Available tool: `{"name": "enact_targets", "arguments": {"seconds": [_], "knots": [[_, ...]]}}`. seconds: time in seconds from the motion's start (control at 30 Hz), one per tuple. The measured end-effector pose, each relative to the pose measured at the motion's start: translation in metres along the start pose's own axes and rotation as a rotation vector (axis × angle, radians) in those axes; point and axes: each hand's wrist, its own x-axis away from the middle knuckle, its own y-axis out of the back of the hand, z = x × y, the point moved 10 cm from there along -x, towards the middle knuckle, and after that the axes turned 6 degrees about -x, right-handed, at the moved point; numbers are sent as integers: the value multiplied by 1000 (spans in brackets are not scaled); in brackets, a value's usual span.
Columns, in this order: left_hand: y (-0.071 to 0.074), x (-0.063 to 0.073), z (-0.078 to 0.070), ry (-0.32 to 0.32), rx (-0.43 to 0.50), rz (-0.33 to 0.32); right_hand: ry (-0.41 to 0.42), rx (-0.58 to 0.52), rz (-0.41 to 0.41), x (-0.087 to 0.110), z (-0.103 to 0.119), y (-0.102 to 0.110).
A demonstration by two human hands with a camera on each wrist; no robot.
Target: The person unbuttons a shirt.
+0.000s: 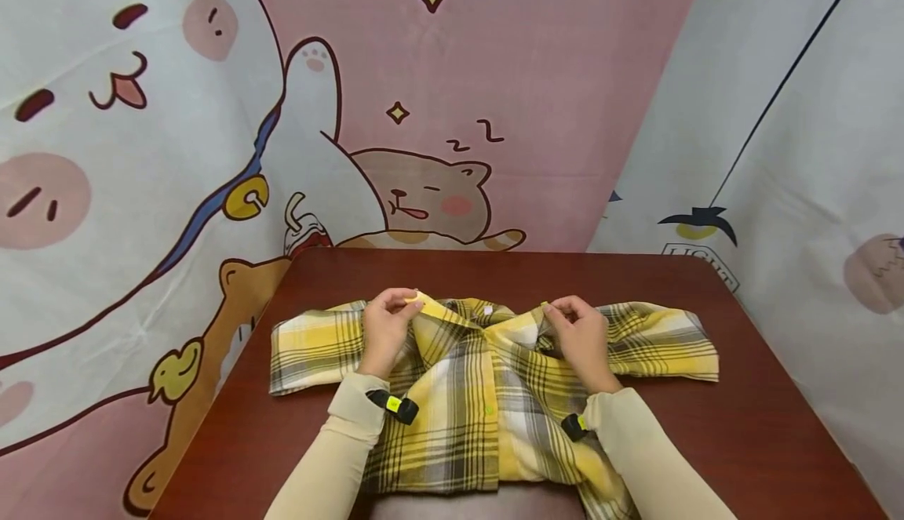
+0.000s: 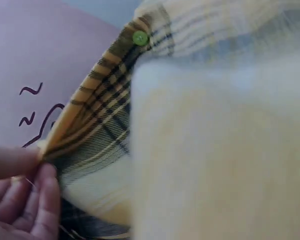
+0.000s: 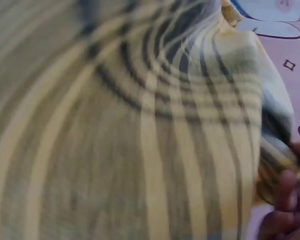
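Observation:
A yellow, white and grey plaid shirt lies on the table with both sleeves spread out sideways. My left hand pinches the left side of its collar between thumb and fingers, lifting the cloth. On the opposite side my right hand pinches the other collar part. In the left wrist view, the left hand grips the cloth edge, and a green button shows further along it. Cloth fills most of the right wrist view, where the right hand holds a fold at the right edge.
The dark red-brown table extends beyond both sleeves. Behind it hangs a cartoon-printed cloth backdrop with pink and white areas. Black wrist straps with small devices sit at both cuffs, close to the shirt.

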Motion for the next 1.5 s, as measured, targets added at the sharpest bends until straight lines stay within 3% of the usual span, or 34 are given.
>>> {"name": "enact_targets", "arguments": {"seconds": [0.1, 0.23, 0.33, 0.47, 0.53, 0.63, 0.77, 0.87, 0.93, 1.0, 1.07, 1.17, 1.27, 1.4, 1.5], "knots": [[-5, 4, 4, 6, -217, 90, -8, 77, 71, 3, -9, -7], [-31, 20, -4, -74, -427, 279, -5, 72, 115, 8, -12, -17], [-67, 40, -17, -140, -429, 485, 24, 42, 99, 8, -4, -19], [-114, 73, -19, -139, -383, 767, 54, 5, 49, 7, 9, -16], [-127, 81, -14, -123, -371, 830, 58, -25, 27, 6, 13, -15], [-130, 81, -9, -92, -326, 801, 48, -71, 18, 5, 15, -14], [-118, 68, -11, -107, -247, 617, -62, -54, 58, 4, 2, -11], [-105, 59, -19, -127, -220, 501, -191, 43, 148, 6, -15, -12], [-99, 55, -24, -134, -222, 459, -225, 155, 221, 8, -20, -14], [-95, 52, -29, -139, -245, 430, -197, 260, 262, 10, -17, -17], [-94, 51, -33, -155, -276, 416, -102, 304, 236, 10, 0, -18], [-94, 51, -37, -181, -309, 403, 78, 234, 178, 13, 39, -25], [-94, 51, -41, -198, -310, 378, 213, 139, 254, 22, 67, -46], [-95, 51, -43, -192, -251, 340, 191, 146, 426, 36, 68, -76], [-95, 53, -43, -190, -169, 317, 169, 201, 434, 40, 61, -82]]}}
